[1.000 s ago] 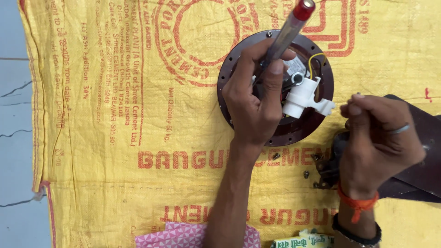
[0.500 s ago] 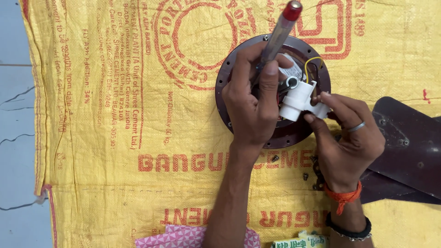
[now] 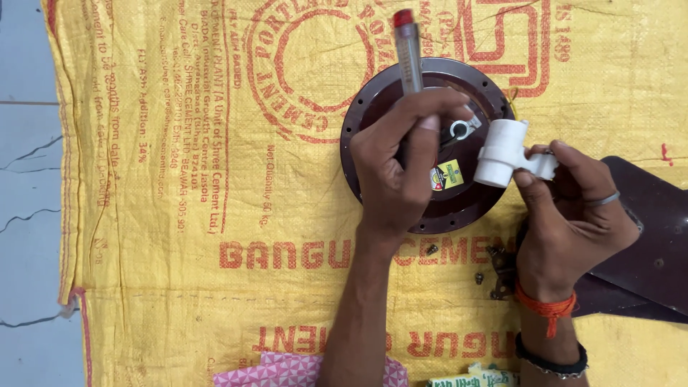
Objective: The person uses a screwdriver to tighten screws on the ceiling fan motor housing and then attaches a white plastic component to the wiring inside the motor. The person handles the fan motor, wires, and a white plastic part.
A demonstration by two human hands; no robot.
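Fingers of the left hand [image 3: 398,168] are closed around a screwdriver [image 3: 409,54], tip down on the round brown motor housing [image 3: 373,115], frame centre. The right hand [image 3: 573,215] pinches a white plastic part [image 3: 502,152] beside it. Yellow sack [image 3: 179,179] beneath.

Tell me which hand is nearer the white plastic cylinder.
Right. The right hand holds the white plastic cylinder; the left hand, gripping the screwdriver, sits apart on the round motor housing.
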